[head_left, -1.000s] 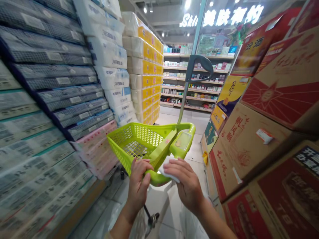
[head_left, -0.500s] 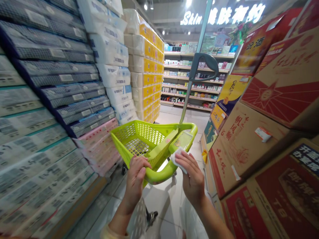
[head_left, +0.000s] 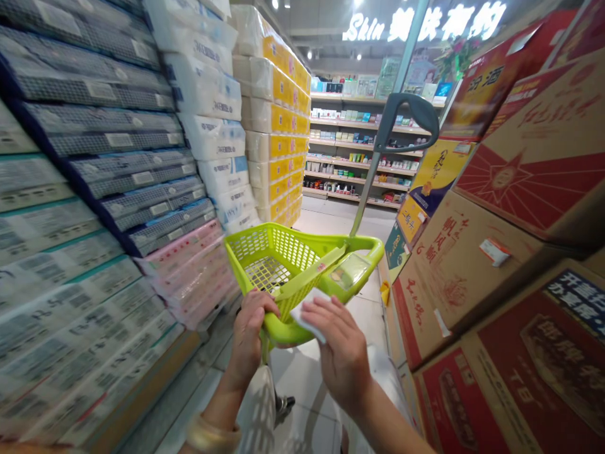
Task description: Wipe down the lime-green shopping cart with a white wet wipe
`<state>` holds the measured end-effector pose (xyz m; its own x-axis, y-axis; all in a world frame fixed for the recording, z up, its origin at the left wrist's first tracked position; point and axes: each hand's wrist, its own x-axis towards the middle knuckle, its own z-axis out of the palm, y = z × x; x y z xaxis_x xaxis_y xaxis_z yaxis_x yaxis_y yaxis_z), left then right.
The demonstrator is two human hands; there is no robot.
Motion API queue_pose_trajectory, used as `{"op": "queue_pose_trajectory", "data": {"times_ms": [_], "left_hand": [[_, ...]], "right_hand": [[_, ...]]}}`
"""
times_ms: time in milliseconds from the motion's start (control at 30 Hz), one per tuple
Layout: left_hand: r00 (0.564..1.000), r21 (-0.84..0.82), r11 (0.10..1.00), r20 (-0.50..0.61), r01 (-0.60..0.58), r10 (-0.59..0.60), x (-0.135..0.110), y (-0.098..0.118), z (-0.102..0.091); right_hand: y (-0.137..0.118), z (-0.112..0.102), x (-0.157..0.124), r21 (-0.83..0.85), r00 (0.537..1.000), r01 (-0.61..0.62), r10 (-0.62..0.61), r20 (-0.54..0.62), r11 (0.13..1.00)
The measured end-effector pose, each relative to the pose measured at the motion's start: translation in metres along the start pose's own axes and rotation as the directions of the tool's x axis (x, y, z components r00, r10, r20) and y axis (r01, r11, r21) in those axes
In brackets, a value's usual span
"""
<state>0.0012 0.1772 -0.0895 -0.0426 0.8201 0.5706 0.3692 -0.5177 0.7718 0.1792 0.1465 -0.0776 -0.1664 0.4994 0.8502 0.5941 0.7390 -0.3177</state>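
Observation:
A lime-green shopping cart [head_left: 283, 338] stands in front of me, with its lattice basket on the left and a clear-covered panel [head_left: 350, 270] on the right. My left hand [head_left: 250, 321] is closed round the near left part of its rim. Under the fingers of my right hand [head_left: 338, 340] is a white cloth or tissue [head_left: 309, 309], pressed against the near curved rim. From the cart's far side rises a tilted metal pole with a grey loop handle [head_left: 385, 123].
Stacked paper packs [head_left: 217, 129] and yellow-and-white bundles [head_left: 283, 120] line the left side. Cardboard boxes [head_left: 472, 252] are piled close on the right. Beyond the tiled floor, shelves [head_left: 359, 142] hold many small goods.
My right hand has slid the white cloth leftward along the near rim, away from the panel. The cart and its handle have shifted and swung slightly right. My left hand keeps its grip.

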Motion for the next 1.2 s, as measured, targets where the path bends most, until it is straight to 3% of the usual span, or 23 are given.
{"op": "queue_pose_trajectory", "data": {"times_ms": [133, 267, 333, 500, 700, 767, 833, 900, 967, 1100, 1200], "left_hand": [[1.0, -0.011, 1.0, 0.013, -0.004, 0.004, 0.001, 0.001, 0.0], [1.0, -0.054, 0.999, 0.022, 0.008, -0.006, 0.003, 0.002, -0.001], [1.0, -0.044, 0.999, 0.016, 0.013, -0.012, 0.004, 0.004, 0.0], [0.998, -0.022, 0.999, 0.045, 0.041, -0.04, 0.009, 0.004, -0.004], [0.994, 0.017, 1.0, 0.105, -0.021, 0.019, 0.016, 0.002, -0.024], [0.993, 0.108, 0.989, 0.071, -0.099, 0.091, 0.018, 0.018, -0.025], [0.982, 0.21, 0.963, 0.12, -0.167, 0.144, 0.021, 0.042, -0.02], [0.961, 0.341, 0.925, 0.264, -0.167, 0.076, 0.025, 0.069, -0.01], [0.933, 0.544, 0.825, 0.356, -0.154, -0.06, 0.028, 0.089, 0.001], [0.902, 0.751, 0.643, 0.37, -0.15, -0.222, 0.031, 0.101, 0.016], [0.863, 0.781, 0.591, 0.426, -0.201, -0.271, 0.03, 0.099, 0.019]], "right_hand": [[-0.011, -0.001, 0.0, 0.04, 0.987, 0.136, -0.139, 0.081, 0.99], [0.007, -0.012, 0.001, -0.072, 0.999, 0.042, -0.043, -0.003, 0.996], [0.004, -0.011, 0.001, -0.077, 1.0, 0.005, -0.006, -0.01, 0.997], [-0.011, -0.005, 0.012, 0.026, 0.983, 0.119, -0.121, 0.141, 0.993], [0.052, -0.04, 0.031, -0.151, 0.993, 0.002, 0.016, 0.12, 0.988], [0.06, -0.044, 0.035, -0.173, 0.989, -0.027, 0.051, 0.136, 0.985], [0.056, -0.04, 0.039, -0.11, 0.978, 0.01, 0.013, 0.209, 0.994], [0.048, -0.032, 0.046, 0.02, 0.947, 0.06, -0.063, 0.316, 0.998], [0.046, -0.029, 0.055, 0.086, 0.911, 0.026, -0.059, 0.408, 0.996], [0.06, -0.039, 0.076, -0.143, 0.859, -0.17, 0.218, 0.464, 0.975], [0.059, -0.041, 0.087, -0.203, 0.807, -0.183, 0.265, 0.528, 0.962]]}}
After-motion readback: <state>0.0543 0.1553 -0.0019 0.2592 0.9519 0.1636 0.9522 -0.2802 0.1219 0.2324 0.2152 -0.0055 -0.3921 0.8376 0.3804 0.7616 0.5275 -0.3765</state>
